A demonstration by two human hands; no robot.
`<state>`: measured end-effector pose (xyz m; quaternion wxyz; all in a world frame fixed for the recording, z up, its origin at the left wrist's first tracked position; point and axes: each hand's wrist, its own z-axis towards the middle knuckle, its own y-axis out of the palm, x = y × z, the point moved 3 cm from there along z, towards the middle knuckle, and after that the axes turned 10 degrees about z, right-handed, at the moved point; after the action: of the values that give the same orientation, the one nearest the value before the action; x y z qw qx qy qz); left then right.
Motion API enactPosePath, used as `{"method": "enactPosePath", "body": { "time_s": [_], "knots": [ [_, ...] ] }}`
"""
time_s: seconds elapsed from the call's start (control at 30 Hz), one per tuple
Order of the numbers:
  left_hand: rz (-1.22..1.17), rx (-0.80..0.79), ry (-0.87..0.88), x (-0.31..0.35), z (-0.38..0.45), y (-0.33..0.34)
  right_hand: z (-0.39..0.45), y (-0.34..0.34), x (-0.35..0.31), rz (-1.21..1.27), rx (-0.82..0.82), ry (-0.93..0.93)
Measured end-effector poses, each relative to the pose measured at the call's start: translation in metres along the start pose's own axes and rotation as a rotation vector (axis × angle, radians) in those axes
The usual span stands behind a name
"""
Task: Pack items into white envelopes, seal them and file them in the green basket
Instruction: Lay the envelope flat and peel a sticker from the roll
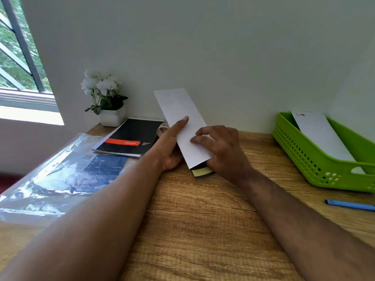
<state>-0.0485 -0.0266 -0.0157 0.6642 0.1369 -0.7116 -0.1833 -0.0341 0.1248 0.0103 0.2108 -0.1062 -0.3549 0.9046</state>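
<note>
We see both hands on a white envelope (pixel 182 126) tilted over the wooden desk (pixel 203 220), far end raised toward the wall. Left hand (pixel 170 147) grips its left edge, thumb laid flat on the face. Right hand (pixel 221 151) curls around the lower right edge, fingers pressing the face. A yellow pad (pixel 200 171) pokes out of the open lower end, touching the desk. Green basket (pixel 304 159) sits at the right desk edge, well apart, holding another envelope (pixel 320 136). Blue pen (pixel 351 204) lies near the basket. Black notebook (pixel 132 138) and plastic sleeve (pixel 60 175) crowd the left; bare desk in front.
</note>
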Motion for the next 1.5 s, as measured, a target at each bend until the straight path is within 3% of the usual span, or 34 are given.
{"method": "enactPosePath", "body": {
  "time_s": [0.1,0.23,0.4,0.53,0.63,0.73,0.9,0.97,1.03,1.13,1.5],
  "knots": [
    [0.125,0.074,0.076,0.001,0.004,-0.001,-0.004,0.0,0.001,-0.001,-0.111,-0.076],
    [0.408,0.144,0.148,0.0,0.006,0.001,-0.009,-0.003,0.004,0.019,-0.296,-0.029],
    [1.011,0.396,0.3,0.002,0.005,0.007,-0.017,0.006,0.011,0.183,-0.645,0.26],
    [1.477,0.516,0.335,0.01,0.0,0.005,-0.023,0.007,0.021,0.295,-0.721,0.381],
    [1.458,0.421,0.271,0.009,0.0,-0.004,-0.024,0.009,0.032,0.494,-0.58,0.504],
    [1.373,0.341,0.256,0.008,0.001,-0.01,-0.022,0.009,0.041,0.494,-0.489,0.519],
    [1.284,0.066,0.164,0.014,-0.007,-0.004,-0.02,0.013,0.043,0.487,-0.496,0.464],
    [1.351,-0.055,0.07,0.012,-0.01,-0.001,-0.02,0.014,0.046,0.375,-0.503,0.458],
    [1.564,-0.133,-0.011,0.007,-0.01,0.002,-0.02,0.014,0.049,0.211,-0.564,0.482],
    [1.813,-0.179,-0.055,0.003,-0.011,0.008,-0.023,0.016,0.051,0.112,-0.612,0.53],
    [1.753,-0.226,-0.11,0.006,-0.013,0.016,-0.041,-0.008,0.077,0.134,-0.815,0.745]
  ]
}}
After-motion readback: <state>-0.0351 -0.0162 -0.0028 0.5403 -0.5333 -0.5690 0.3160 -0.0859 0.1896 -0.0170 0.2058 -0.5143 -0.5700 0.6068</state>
